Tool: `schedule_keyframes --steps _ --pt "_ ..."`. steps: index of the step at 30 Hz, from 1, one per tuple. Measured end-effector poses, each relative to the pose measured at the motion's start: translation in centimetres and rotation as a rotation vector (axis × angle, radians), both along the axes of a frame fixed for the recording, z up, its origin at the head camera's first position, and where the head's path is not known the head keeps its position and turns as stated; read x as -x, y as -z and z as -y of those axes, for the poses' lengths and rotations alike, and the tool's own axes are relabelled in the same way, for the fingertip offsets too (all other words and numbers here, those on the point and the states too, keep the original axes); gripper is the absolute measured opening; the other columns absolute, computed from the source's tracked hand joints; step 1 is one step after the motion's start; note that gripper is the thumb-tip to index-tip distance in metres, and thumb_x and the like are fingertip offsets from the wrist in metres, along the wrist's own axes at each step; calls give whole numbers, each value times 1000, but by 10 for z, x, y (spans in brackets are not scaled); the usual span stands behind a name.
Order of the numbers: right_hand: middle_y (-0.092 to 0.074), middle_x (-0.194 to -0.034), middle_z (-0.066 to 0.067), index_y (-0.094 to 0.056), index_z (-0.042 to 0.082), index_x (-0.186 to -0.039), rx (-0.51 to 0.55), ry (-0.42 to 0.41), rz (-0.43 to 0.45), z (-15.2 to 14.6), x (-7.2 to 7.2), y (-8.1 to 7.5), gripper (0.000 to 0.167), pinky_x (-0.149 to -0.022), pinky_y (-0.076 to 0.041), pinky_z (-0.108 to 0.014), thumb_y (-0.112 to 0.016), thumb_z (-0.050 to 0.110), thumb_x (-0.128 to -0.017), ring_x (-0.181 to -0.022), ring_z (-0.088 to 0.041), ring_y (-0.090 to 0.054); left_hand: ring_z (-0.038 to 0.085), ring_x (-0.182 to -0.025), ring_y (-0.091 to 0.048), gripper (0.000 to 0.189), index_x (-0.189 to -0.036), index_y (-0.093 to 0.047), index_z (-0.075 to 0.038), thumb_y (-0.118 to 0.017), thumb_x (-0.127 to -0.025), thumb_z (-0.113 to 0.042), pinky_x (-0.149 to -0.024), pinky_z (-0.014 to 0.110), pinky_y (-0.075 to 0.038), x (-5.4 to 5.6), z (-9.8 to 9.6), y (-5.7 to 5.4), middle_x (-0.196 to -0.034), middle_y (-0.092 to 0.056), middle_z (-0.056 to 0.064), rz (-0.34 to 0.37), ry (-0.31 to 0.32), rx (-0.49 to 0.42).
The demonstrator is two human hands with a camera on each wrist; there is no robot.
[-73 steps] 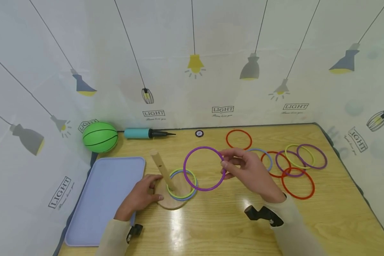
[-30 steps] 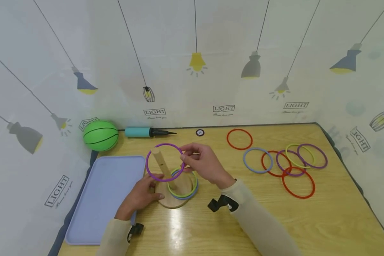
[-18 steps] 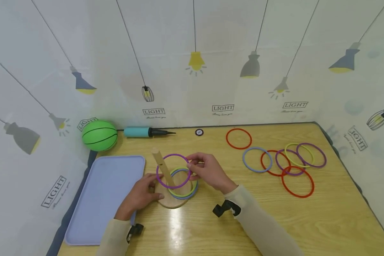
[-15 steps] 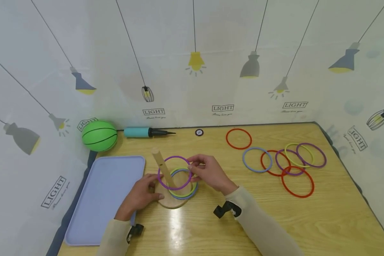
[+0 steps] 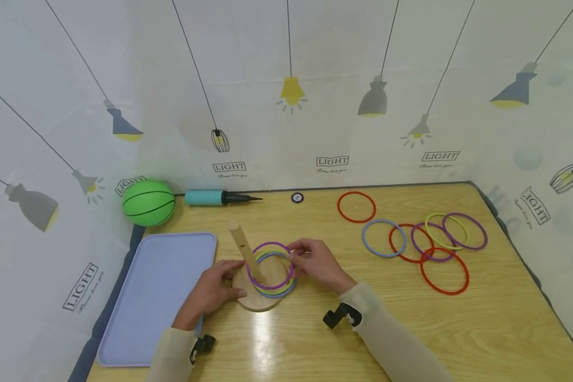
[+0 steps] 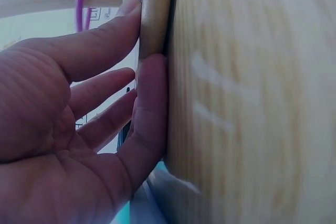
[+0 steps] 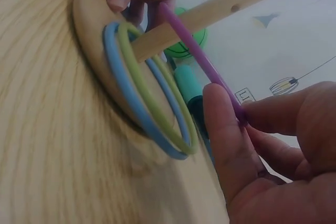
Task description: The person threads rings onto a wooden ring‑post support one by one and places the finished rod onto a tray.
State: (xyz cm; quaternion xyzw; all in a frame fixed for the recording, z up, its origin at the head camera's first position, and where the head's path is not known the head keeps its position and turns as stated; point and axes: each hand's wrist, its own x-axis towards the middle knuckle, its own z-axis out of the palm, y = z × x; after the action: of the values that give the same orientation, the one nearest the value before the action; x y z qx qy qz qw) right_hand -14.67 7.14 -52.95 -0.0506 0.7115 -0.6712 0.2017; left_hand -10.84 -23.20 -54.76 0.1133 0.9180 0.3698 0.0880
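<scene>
At far left, blue tray (image 5: 159, 292) along the left edge of the tabletop (image 5: 296, 345), with green ball (image 5: 149, 203) just behind, at the back corner. Near the back edge, pump (image 5: 204, 198).

Close beside the tray, with little room between: left hand (image 5: 210, 291). Grips the left rim of the round wooden base (image 5: 260, 302), fingers spread and curved about it, thumb on top.

Upright on the base, wooden post (image 5: 242, 244); around its foot, yellow-green ring (image 7: 137, 85) upon blue ring (image 7: 122, 85), both overhanging the right rim. Around the post too, above that pair and apart from it, purple ring (image 7: 199, 56). Pinches its right side between thumb and fingertips of the right hand (image 5: 320, 265), a narrow grip.

Farther right, a wide stretch of tabletop, then a lone red ring (image 5: 356, 222) toward the back and six overlapping rings (image 5: 431, 251), reaching near the right edge.
</scene>
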Motion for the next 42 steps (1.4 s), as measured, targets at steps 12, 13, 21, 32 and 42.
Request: schedule_keyframes --steps 12,13,21,32,42 --pt "-69 -102 -18 -71 -3 -120 -76 -4 46 -6 -3 26 21 -71 -65 -36 -69 3 -100 -82 -17 -70 23 -110 -65 71 -145 -65 -13 -94 -80 -21 -98 43 -53 -1 2 5 -138 -68 8 32 -10 -26" --pt "-69 -101 -17 -71 -4 -120 -78 -3 50 -6 -3 27 21 -71 -65 -36 -69 2 -100 -81 -17 -70 23 -110 -66 71 -145 -65 -13 -94 -80 -21 -98 42 -53 -1 1 5 -138 -68 8 34 -8 -28" --pt "-70 -97 -15 -72 -5 -117 -109 -2 27 -6 -1 31 20 -71 -65 -34 -71 1 -98 -79 -17 -71 26 -110 -68 71 -145 -64 -12 -93 -81 -20 -96 42 -55 0 1 3 -139 -66 11 35 9 -46" --pt "-73 -94 -15 -72 -4 -118 -163 13 -82 -28 2 20 23 -71 -63 -34 -72 7 -98 -76 -20 -70 26 -113 -66 76 -147 -63 -14 -95 -79 -20 -98 44 -53 3 2 3 -143 -64 10 63 4 -41" --pt "-74 -99 -20 -72 -3 -122 -258 38 -165 -58 2 6 27 -76 -63 -42 -74 12 -99 -85 -33 -73 25 -114 -65 76 -148 -63 -16 -95 -79 -21 -99 44 -52 4 2 4 -143 -64 8 74 -3 -39"
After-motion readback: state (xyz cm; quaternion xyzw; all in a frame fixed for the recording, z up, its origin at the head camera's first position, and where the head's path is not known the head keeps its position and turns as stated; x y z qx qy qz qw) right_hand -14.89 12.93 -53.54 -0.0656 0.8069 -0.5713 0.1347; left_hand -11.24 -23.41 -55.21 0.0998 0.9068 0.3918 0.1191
